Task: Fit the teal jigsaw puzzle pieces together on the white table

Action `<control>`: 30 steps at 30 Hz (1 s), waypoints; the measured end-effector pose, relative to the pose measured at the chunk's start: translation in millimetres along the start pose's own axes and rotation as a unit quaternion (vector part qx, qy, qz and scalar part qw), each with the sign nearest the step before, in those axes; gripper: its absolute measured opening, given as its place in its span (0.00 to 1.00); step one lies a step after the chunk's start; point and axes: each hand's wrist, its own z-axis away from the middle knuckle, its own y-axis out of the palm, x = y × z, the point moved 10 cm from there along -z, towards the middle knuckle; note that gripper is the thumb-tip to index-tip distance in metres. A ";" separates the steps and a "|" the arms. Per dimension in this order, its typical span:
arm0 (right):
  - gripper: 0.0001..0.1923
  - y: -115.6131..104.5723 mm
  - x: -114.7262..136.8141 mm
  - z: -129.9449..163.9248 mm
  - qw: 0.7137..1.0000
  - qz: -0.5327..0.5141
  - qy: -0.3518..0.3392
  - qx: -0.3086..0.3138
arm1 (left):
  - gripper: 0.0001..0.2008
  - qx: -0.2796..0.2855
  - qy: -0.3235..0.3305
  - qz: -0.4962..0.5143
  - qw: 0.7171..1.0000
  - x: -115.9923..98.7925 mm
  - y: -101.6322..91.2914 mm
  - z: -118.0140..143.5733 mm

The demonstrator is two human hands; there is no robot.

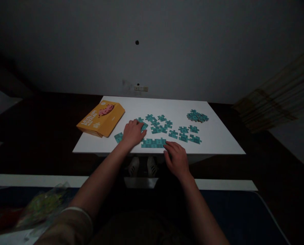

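1. Left hand point(133, 133): palm down on the white table point(218, 136), fingers loosely curled over a teal puzzle piece point(143, 126) at its 1 o'clock. A real grip can't be told from this view; the piece looks covered more than pinched.
2. Right hand point(176, 158): at the near table edge, palm down, fingers spread flat and open, nothing in it. Fingertips touch the right end of the joined strip point(153, 143).
3. Joined strip: several teal pieces locked in a row, lying flat between the two hands, near the front edge.
4. Single piece point(118, 137) at 9 o'clock of the left hand, just beside the wrist, apart from the strip.
5. Loose pieces point(172, 127) scattered at 12 to 2 o'clock of the strip, mid table, some joined in small clusters.
6. Pile of pieces point(197, 116) at 2 o'clock, well apart from both hands, near the far right corner.
7. Orange puzzle box point(100, 118) at 10 o'clock of the left hand, lying flat on the table's left end.
8. Shoes point(143, 166) under the table, between the forearms.
9. Plastic bag point(43, 206) at 7 o'clock, low left, blurred.
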 end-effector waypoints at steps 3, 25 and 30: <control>0.14 0.3 -3.0 -0.6 1.000 -0.006 0.001 -0.009 | 0.18 0.009 0.034 0.021 0.999 -10.6 11.1 4.8; 0.19 -6.3 -25.2 11.8 0.986 -0.072 0.057 -0.137 | 0.20 -0.010 -0.078 -0.014 0.997 78.2 -23.5 29.9; 0.18 -7.9 -26.8 14.8 0.987 -0.073 0.039 -0.141 | 0.20 -0.040 -0.056 -0.008 0.998 68.6 -31.9 61.2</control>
